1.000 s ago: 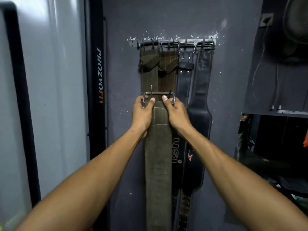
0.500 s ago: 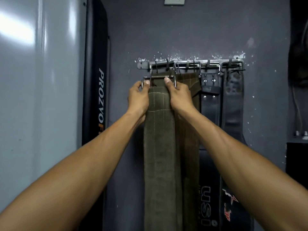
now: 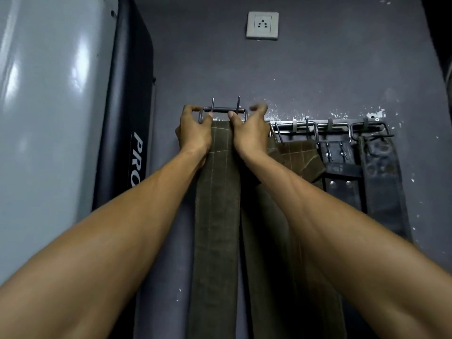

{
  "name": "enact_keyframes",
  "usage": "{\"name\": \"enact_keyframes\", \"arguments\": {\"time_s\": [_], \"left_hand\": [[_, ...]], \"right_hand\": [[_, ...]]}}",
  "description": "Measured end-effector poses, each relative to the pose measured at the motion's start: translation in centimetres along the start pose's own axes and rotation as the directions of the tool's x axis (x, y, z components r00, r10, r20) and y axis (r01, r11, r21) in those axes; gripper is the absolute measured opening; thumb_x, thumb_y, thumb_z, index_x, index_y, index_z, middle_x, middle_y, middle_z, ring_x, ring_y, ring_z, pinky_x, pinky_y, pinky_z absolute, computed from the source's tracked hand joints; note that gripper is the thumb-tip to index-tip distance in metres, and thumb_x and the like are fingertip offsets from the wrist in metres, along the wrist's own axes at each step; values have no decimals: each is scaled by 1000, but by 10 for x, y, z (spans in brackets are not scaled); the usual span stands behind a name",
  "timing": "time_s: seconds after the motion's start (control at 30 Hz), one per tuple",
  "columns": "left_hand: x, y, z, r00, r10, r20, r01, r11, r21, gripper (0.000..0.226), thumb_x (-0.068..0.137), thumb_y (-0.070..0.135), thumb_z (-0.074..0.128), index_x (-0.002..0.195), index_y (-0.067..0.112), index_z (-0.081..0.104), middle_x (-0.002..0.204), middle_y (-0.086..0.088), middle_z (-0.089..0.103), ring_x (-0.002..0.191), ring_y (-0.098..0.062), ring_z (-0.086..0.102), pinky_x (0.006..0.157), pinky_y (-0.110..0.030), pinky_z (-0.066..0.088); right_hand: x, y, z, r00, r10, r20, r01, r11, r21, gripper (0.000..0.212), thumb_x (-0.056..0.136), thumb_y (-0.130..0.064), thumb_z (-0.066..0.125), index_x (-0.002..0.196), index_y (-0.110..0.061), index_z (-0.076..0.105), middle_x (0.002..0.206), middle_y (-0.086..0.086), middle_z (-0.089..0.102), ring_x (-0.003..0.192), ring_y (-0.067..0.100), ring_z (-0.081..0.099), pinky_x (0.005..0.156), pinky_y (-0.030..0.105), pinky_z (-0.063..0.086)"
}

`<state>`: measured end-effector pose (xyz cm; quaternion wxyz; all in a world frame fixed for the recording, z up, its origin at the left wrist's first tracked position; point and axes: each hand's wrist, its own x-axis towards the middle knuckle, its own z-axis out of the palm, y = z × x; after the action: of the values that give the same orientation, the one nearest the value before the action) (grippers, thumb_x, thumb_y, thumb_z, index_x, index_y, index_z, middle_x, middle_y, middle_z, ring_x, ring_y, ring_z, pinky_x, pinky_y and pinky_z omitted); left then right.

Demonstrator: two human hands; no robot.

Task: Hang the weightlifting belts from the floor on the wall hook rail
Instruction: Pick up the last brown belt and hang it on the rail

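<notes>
1. Both hands, left hand (image 3: 194, 135) and right hand (image 3: 250, 133), grip the olive belt (image 3: 216, 204) at its buckle (image 3: 221, 111).
2. The buckle sits just above the hook rail (image 3: 325, 124), at its left end.
3. Best lower the buckle frame squarely onto a free hook before letting go.

We are finding bare wall (image 3: 220, 69) open above the hook rail (image 3: 325, 124), up to the socket (image 3: 262, 25). To our left the dark padded panel (image 3: 127, 118) is closing off that side. To our right, hanging belts (image 3: 342, 172) are crowding the rail's hooks, and an olive belt (image 3: 216, 216) is hanging down between our forearms.
</notes>
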<state>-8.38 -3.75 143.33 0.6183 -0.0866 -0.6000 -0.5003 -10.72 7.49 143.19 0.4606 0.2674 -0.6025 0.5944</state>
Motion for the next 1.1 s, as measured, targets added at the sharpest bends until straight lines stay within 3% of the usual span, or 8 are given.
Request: {"name": "enact_keyframes", "arguments": {"time_s": [0.07,0.2,0.4,0.6,0.7,0.8,0.97,1.1], "left_hand": [[3,-10,4,1000,-11,-7,11,1000,-9,16,98,33,62,112,27,57,92,5,65,65,-5,59,46,-10,47],[3,-33,9,1000,-11,-7,11,999,-48,22,98,30,63,118,22,61,116,5,66,102,-15,67,87,-29,57],[-2,-47,0,1000,-19,14,20,996,-82,21,94,31,68,112,25,60,121,5,67,104,-14,67,81,-25,55],[-8,-43,-10,993,-74,91,76,997,-22,29,94,30,69,119,23,56,125,-1,65,107,-21,67,93,-39,58],[-25,-47,-14,982,-63,177,84,990,-110,43,95,29,68,134,22,49,125,9,58,110,-13,64,94,-31,57],[-52,-59,-21,966,-98,240,158,956,-249,47,95,29,69,134,17,47,115,9,64,102,-10,69,79,-20,58],[-80,-64,-34,870,-179,460,386,828,-408,30,98,23,65,121,4,68,111,-15,77,101,-26,76,78,-32,62],[-103,-73,-48,820,-271,504,480,807,-345,30,99,24,64,116,1,70,108,-20,77,96,-27,76,76,-32,62]], "right_hand": [[2,7,1,995,-100,4,100,993,-63,50,100,-38,65,136,-13,41,108,9,67,89,23,61,73,28,39],[4,21,3,963,-257,78,268,940,-213,35,102,-34,63,125,-9,57,82,-6,56,79,17,54,72,27,40],[-7,23,-2,949,-252,190,303,895,-327,28,101,-34,62,109,-7,64,102,14,72,96,33,67,79,37,53],[-25,13,-15,976,-63,209,116,960,-255,50,101,-34,64,139,-8,46,106,6,58,99,26,56,81,31,40],[-48,23,-24,990,-74,121,92,985,-148,65,99,-26,69,149,-11,31,92,-4,62,85,17,65,74,27,48],[-64,31,-28,992,-93,88,102,990,-101,54,94,-21,75,135,-11,43,84,-10,58,70,2,59,57,8,43],[-69,33,-30,975,124,182,-109,990,-92,21,86,-35,81,83,-16,73,81,-4,71,77,14,67,60,21,50],[-96,52,-36,917,217,335,-237,971,19,17,86,-33,81,83,-17,75,85,-5,77,82,13,74,61,17,55]]}}
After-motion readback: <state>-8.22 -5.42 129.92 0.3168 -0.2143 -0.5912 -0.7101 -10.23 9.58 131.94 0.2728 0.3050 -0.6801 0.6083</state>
